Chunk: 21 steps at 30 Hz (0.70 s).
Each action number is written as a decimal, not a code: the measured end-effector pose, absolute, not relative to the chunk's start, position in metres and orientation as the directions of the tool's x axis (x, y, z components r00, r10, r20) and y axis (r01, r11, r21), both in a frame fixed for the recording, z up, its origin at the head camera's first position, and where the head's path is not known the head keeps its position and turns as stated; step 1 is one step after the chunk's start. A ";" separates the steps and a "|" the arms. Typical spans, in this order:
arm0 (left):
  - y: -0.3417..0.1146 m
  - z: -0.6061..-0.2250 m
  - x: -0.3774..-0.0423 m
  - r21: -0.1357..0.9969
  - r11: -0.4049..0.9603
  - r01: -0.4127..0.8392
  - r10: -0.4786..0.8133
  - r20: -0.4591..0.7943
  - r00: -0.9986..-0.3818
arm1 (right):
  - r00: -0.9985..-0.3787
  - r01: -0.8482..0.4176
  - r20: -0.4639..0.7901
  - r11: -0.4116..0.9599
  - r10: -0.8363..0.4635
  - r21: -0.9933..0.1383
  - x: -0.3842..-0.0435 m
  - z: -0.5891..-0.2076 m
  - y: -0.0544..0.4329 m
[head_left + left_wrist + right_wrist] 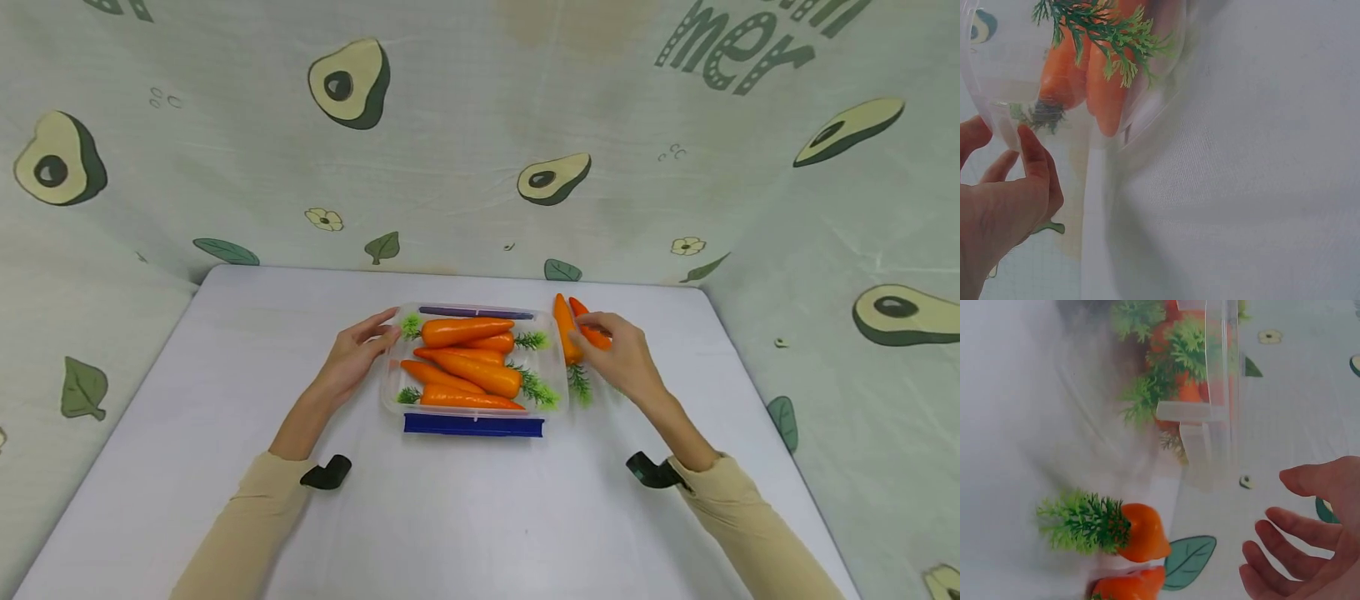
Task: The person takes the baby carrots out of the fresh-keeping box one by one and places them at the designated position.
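Observation:
A clear plastic container [388, 392] with blue clips holds several toy carrots [480, 371] with green tops. At its left side is my left hand [356, 354]; in the left wrist view its fingertips [1032, 140] pinch the container's edge. Two more carrots lie on the table just right of the container, an orange carrot [564, 329] against its side and a redder carrot [578, 308] partly hidden by my right hand [618, 354]. That hand hovers over the pair with its fingers loosely bent and nothing in them, as the right wrist view shows.
A white table [480, 517] spreads under everything. Behind and beside it hangs a pale cloth [450, 167] printed with avocados and leaves. Each wrist carries a small black camera mount [327, 472] over a beige sleeve [247, 525].

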<state>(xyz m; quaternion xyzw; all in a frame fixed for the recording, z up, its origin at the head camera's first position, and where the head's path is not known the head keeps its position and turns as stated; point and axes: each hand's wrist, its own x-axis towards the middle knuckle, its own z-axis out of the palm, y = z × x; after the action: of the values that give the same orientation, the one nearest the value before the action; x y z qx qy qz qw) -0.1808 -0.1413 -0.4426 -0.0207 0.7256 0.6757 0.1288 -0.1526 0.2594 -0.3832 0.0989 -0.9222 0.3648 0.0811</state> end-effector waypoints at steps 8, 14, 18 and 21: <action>-0.142 -0.443 -0.181 0.974 0.099 -0.205 0.139 -0.217 -0.966 | -0.938 -0.343 0.263 0.715 -0.226 -0.609 -0.150 -0.383 0.234; -0.142 -0.444 -0.181 0.975 0.089 -0.203 0.137 -0.214 -0.967 | -0.908 -0.418 0.290 0.680 -0.301 -0.603 -0.148 -0.385 0.217; -0.142 -0.445 -0.182 0.976 0.085 -0.203 0.136 -0.213 -0.968 | -0.902 -0.429 0.256 0.658 -0.348 -0.618 -0.148 -0.388 0.207; -0.142 -0.445 -0.183 0.975 0.090 -0.203 0.134 -0.214 -0.968 | -0.896 -0.436 0.228 0.653 -0.382 -0.619 -0.147 -0.393 0.201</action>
<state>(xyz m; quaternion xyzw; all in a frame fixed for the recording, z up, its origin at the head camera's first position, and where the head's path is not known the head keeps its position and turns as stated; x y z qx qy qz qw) -0.1826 -0.1421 -0.4455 -0.0237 0.7276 0.6742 0.1248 -0.1471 0.2007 -0.3926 0.2251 -0.9084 0.3503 0.0388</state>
